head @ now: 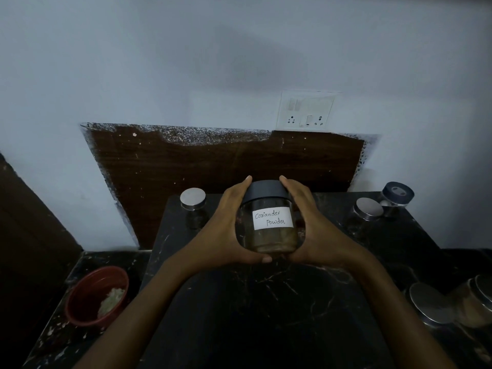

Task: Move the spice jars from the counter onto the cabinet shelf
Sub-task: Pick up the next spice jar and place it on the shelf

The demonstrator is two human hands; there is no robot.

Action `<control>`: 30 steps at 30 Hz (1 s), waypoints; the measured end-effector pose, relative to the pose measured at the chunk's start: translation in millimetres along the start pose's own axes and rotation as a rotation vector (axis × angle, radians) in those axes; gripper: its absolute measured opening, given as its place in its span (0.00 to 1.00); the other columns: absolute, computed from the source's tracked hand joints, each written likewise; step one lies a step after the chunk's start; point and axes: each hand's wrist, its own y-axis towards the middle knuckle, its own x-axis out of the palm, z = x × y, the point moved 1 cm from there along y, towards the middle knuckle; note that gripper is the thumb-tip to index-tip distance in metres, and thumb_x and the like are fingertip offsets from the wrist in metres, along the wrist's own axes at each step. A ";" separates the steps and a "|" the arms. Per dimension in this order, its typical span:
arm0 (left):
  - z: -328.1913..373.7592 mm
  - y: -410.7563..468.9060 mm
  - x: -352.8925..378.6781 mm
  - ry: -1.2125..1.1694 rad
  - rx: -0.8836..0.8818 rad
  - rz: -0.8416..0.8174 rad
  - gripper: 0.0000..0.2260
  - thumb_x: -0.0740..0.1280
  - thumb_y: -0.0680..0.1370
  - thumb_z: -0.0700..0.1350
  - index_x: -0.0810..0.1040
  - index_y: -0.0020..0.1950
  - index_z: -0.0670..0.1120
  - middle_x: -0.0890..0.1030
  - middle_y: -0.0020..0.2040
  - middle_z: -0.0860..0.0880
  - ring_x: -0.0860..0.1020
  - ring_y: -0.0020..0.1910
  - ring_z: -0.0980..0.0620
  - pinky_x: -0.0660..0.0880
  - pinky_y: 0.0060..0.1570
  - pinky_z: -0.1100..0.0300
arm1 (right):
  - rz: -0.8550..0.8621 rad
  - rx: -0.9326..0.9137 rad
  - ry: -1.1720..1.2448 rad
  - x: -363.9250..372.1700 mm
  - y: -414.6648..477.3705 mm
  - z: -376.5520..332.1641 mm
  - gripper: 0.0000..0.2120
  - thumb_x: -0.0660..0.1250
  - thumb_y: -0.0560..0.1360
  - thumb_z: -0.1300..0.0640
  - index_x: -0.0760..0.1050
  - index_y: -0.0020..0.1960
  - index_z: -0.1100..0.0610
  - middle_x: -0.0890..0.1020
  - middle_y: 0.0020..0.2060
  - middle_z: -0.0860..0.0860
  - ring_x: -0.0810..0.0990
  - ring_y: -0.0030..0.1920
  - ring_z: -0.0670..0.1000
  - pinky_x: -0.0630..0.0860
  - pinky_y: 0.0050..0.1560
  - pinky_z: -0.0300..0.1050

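Note:
A glass jar (269, 222) with a dark lid and a white label reading "Coriander Powder" is held over the black marble counter (253, 302). My left hand (226, 230) grips its left side and my right hand (311, 230) its right side, thumbs under the base. A steel-lidded jar (193, 206) stands behind and to the left. Another steel-lidded jar (368, 210) and a jar with a dark perforated lid (398, 195) stand at the back right. Two more steel-lidded jars (431, 306) (476, 302) sit at the right edge. No cabinet shelf is in view.
A red bowl (87, 291) with a pale lump inside sits on a lower ledge at the left. A brown wood-grain panel (213, 166) backs the counter on the white wall. A white switch and socket plate (306, 110) is mounted above it.

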 end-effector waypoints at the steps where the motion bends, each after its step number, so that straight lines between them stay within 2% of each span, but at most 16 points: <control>1: 1.3 1.2 -0.6 -0.001 0.003 0.007 0.55 0.78 0.57 0.58 0.46 0.73 0.61 0.56 0.72 0.56 0.59 0.69 0.66 0.63 0.62 0.74 | 0.007 -0.004 -0.015 -1.0 -0.2 -1.8 0.59 0.79 0.60 0.64 0.42 0.74 0.39 0.50 0.66 0.31 0.65 0.65 0.45 0.76 0.49 0.31; 3: 4.1 3.2 -2.1 -0.008 0.012 0.015 0.54 0.79 0.57 0.56 0.48 0.74 0.58 0.57 0.71 0.56 0.61 0.69 0.65 0.66 0.63 0.71 | 0.016 -0.009 -0.034 -3.8 -1.0 -5.4 0.59 0.79 0.60 0.64 0.41 0.73 0.37 0.49 0.66 0.30 0.65 0.64 0.42 0.77 0.47 0.33; 6: 9.2 6.1 -5.9 -0.001 0.025 0.024 0.55 0.81 0.57 0.53 0.50 0.75 0.56 0.58 0.71 0.57 0.61 0.69 0.65 0.67 0.65 0.67 | 0.013 -0.014 -0.049 -9.3 -1.3 -9.6 0.60 0.79 0.60 0.63 0.40 0.71 0.35 0.46 0.64 0.26 0.62 0.63 0.34 0.74 0.48 0.28; 9: 17.2 10.6 -9.7 0.001 0.033 0.024 0.55 0.82 0.58 0.48 0.51 0.76 0.54 0.58 0.70 0.57 0.62 0.69 0.64 0.70 0.64 0.63 | -0.013 -0.003 -0.074 -17.8 0.2 -12.3 0.62 0.80 0.59 0.61 0.38 0.73 0.38 0.45 0.65 0.26 0.62 0.61 0.33 0.71 0.48 0.23; 11: 25.6 14.4 -13.7 0.009 0.046 0.037 0.54 0.82 0.58 0.46 0.52 0.76 0.53 0.59 0.70 0.56 0.62 0.69 0.64 0.71 0.62 0.65 | -0.022 -0.003 -0.081 -24.9 2.1 -17.1 0.63 0.81 0.59 0.59 0.36 0.73 0.39 0.44 0.65 0.27 0.62 0.61 0.33 0.70 0.48 0.22; 14: 41.6 25.9 -25.2 0.062 0.094 0.057 0.54 0.82 0.58 0.46 0.52 0.75 0.52 0.59 0.70 0.55 0.61 0.68 0.66 0.69 0.59 0.72 | -0.009 -0.049 -0.101 -40.9 9.3 -27.9 0.63 0.81 0.58 0.57 0.36 0.73 0.39 0.43 0.66 0.27 0.53 0.59 0.20 0.66 0.49 0.18; 16: 55.0 36.6 -36.1 0.098 0.128 0.072 0.53 0.82 0.58 0.46 0.52 0.75 0.53 0.59 0.70 0.55 0.60 0.68 0.68 0.67 0.57 0.76 | 0.013 -0.086 -0.135 -56.5 16.1 -38.2 0.63 0.82 0.58 0.57 0.37 0.72 0.39 0.44 0.67 0.29 0.49 0.59 0.17 0.61 0.50 0.15; 20: 84.0 59.8 -63.4 0.197 0.201 0.120 0.55 0.82 0.57 0.51 0.52 0.75 0.55 0.60 0.70 0.57 0.60 0.68 0.69 0.61 0.59 0.79 | 0.065 -0.168 -0.182 -94.4 31.4 -63.5 0.62 0.82 0.57 0.54 0.39 0.72 0.36 0.46 0.68 0.28 0.51 0.61 0.20 0.60 0.53 0.16; 25: 129.5 96.8 -100.8 0.230 0.306 0.159 0.54 0.81 0.56 0.51 0.50 0.73 0.61 0.57 0.70 0.62 0.58 0.69 0.68 0.66 0.59 0.76 | 0.144 -0.263 -0.239 -145.6 53.4 -105.4 0.60 0.80 0.55 0.47 0.39 0.69 0.30 0.48 0.64 0.22 0.62 0.63 0.30 0.70 0.55 0.26; 30: 176.6 138.9 -134.5 0.408 0.442 0.222 0.56 0.81 0.57 0.54 0.48 0.74 0.60 0.55 0.71 0.62 0.57 0.71 0.66 0.65 0.65 0.69 | 0.240 -0.401 -0.338 -198.4 74.5 -142.7 0.64 0.82 0.57 0.53 0.36 0.70 0.32 0.48 0.64 0.25 0.62 0.62 0.29 0.72 0.55 0.28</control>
